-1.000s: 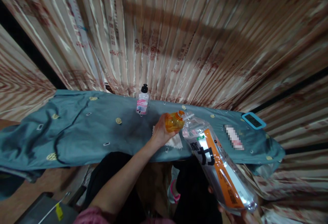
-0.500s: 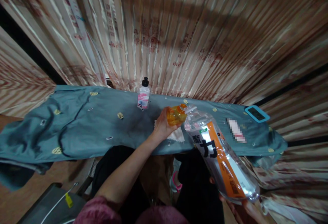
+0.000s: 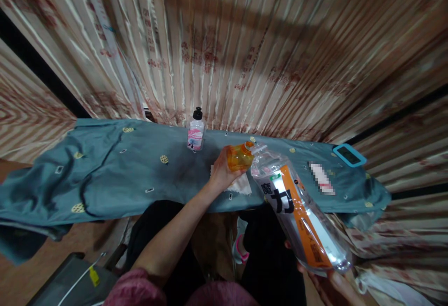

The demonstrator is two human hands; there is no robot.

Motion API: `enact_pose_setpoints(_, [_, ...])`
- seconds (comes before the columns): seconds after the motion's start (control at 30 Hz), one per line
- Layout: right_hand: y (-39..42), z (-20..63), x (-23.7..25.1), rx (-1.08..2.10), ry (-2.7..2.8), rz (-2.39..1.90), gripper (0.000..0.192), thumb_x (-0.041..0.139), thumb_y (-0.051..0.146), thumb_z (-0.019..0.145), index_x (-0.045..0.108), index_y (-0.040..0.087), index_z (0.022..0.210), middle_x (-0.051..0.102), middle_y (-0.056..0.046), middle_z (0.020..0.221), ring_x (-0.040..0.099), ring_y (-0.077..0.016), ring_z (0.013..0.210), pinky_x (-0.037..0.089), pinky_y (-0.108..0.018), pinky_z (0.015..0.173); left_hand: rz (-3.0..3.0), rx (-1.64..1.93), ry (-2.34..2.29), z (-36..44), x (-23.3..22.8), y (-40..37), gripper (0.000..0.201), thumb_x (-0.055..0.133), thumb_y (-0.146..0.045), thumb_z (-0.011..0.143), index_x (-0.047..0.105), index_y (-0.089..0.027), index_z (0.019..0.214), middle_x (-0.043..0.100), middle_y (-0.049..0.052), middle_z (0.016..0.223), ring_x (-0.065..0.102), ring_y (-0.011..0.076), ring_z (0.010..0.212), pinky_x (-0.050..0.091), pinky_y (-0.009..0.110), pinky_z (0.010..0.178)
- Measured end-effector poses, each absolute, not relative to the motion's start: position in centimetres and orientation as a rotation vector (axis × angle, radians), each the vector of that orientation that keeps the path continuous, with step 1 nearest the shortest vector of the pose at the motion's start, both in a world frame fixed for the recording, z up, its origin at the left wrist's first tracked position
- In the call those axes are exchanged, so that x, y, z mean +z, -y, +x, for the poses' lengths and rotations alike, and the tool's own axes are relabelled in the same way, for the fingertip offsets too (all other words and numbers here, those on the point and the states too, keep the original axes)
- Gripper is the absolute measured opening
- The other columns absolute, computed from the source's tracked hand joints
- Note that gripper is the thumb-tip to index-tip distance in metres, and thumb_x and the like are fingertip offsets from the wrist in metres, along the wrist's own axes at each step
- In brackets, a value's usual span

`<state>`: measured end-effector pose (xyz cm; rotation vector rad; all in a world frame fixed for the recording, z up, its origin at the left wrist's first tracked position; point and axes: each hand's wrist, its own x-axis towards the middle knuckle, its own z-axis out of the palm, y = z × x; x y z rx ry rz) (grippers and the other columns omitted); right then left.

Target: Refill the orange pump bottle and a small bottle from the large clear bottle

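While the right hand (image 3: 332,283) is mostly cut off at the frame's bottom edge, its grip supports the base of a tilted refill pouch (image 3: 297,208), whose spout meets the small orange bottle (image 3: 240,156). The left hand (image 3: 220,173) grips that bottle above a white cloth (image 3: 241,185) on the blue-draped counter (image 3: 115,170), largely hiding the cloth. Against half a second earlier, hands, bottle and pouch have barely shifted; a pink-labelled bottle (image 3: 196,131) stands behind the orange one.
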<state>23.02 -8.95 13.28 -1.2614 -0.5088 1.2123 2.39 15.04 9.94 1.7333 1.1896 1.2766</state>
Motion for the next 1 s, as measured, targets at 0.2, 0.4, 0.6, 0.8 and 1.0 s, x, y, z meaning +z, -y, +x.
enact_pose_setpoints(0.2, [8.2, 23.3, 13.4, 1.178, 0.572, -1.288, 0.075, 0.079, 0.047, 0.070, 0.051, 0.031, 0.138, 0.077, -0.007, 0.111, 0.071, -0.0266, 0.101, 0.057, -0.028, 0.073, 1.734, 1.290, -1.191, 2.9, 10.3, -15.7, 0.062, 0.082, -0.025, 0.063, 0.049, -0.021, 0.115, 0.065, 0.007, 0.110, 0.066, 0.0280, 0.102, 0.055, 0.045, 0.092])
enact_pose_setpoints(0.4, [7.5, 23.2, 13.9, 1.154, 0.516, -1.257, 0.085, 0.083, 0.044, 0.067, 0.046, 0.036, 0.142, 0.077, -0.004, 0.110, 0.073, -0.0261, 0.097, 0.058, -0.025, 0.067, 1.741, 1.292, -1.192, 3.3, 10.1, -16.0, 0.061, 0.081, -0.022, 0.063, 0.051, -0.022, 0.116, 0.064, 0.005, 0.108, 0.066, 0.0257, 0.099, 0.055, 0.042, 0.089])
enact_pose_setpoints(0.6, [7.7, 23.7, 13.7, 1.177, 0.489, -1.252, 0.080, 0.084, 0.043, 0.065, 0.050, 0.039, 0.138, 0.075, 0.000, 0.116, 0.074, -0.0266, 0.093, 0.060, -0.028, 0.064, 1.765, 1.292, -1.206, 3.5, 9.6, -16.1, 0.063, 0.082, -0.023, 0.063, 0.050, -0.021, 0.117, 0.064, 0.006, 0.112, 0.066, 0.0265, 0.104, 0.055, 0.043, 0.092])
enact_pose_setpoints(0.8, [8.2, 23.6, 13.7, 1.200, 0.442, -1.273, 0.072, 0.081, 0.042, 0.069, 0.053, 0.040, 0.135, 0.072, 0.001, 0.123, 0.072, -0.0241, 0.101, 0.059, -0.026, 0.069, 1.770, 1.292, -1.219, 3.5, 9.6, -16.1, 0.062, 0.082, -0.024, 0.063, 0.051, -0.021, 0.116, 0.064, 0.007, 0.113, 0.065, 0.0275, 0.105, 0.055, 0.044, 0.093])
enact_pose_setpoints(1.0, [7.9, 23.0, 14.4, 1.205, 0.408, -1.264, 0.078, 0.082, 0.044, 0.068, 0.050, 0.040, 0.139, 0.072, 0.006, 0.123, 0.073, -0.0232, 0.099, 0.060, -0.023, 0.069, 1.754, 1.295, -1.196, 3.4, 9.8, -16.0, 0.062, 0.082, -0.023, 0.063, 0.051, -0.020, 0.117, 0.063, 0.008, 0.113, 0.066, 0.0269, 0.103, 0.055, 0.044, 0.092])
